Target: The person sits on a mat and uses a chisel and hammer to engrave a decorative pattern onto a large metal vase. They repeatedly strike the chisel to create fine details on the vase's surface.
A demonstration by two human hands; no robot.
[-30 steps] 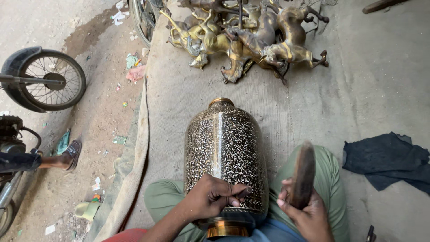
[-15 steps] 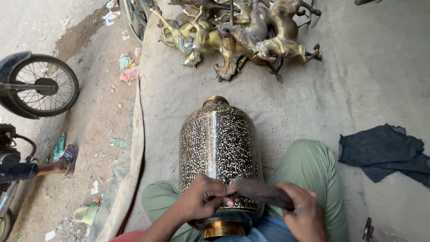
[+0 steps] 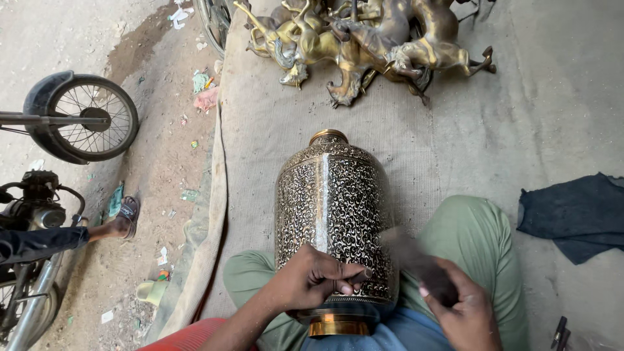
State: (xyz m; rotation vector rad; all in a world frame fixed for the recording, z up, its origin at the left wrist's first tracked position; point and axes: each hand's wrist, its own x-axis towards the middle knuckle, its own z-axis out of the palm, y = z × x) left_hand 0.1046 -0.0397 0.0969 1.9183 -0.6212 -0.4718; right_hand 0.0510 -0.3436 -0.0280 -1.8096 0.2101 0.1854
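Biggest thing here is the tan ground cloth (image 3: 468,149) covering the floor, so the metalwork sits off the dirt on the left. Far end of it holds a pile of brass horse figures (image 3: 364,39), parked well away from the work.

Then the big engraved brass vase (image 3: 335,214), lying on its side in the person's lap between the green-trousered knees, neck pointing away and the base tucked in near the body. My guess is the legs cradle it so it can't roll while it's being worked.

The left hand (image 3: 312,283) rests on the near lower part of the vase, fingers (image 3: 348,276) pinched together on a small thin tool (image 3: 364,274) whose tip touches the patterned wall. The right hand (image 3: 461,312) sits just right of the vase, fingers wrapped tight round a dark mallet (image 3: 416,260), blurred, head up close beside the tool.

A dark blue rag (image 3: 575,214) lies off to the right, a motorbike wheel (image 3: 81,117) and someone's sandalled foot (image 3: 123,218) on the left dirt.
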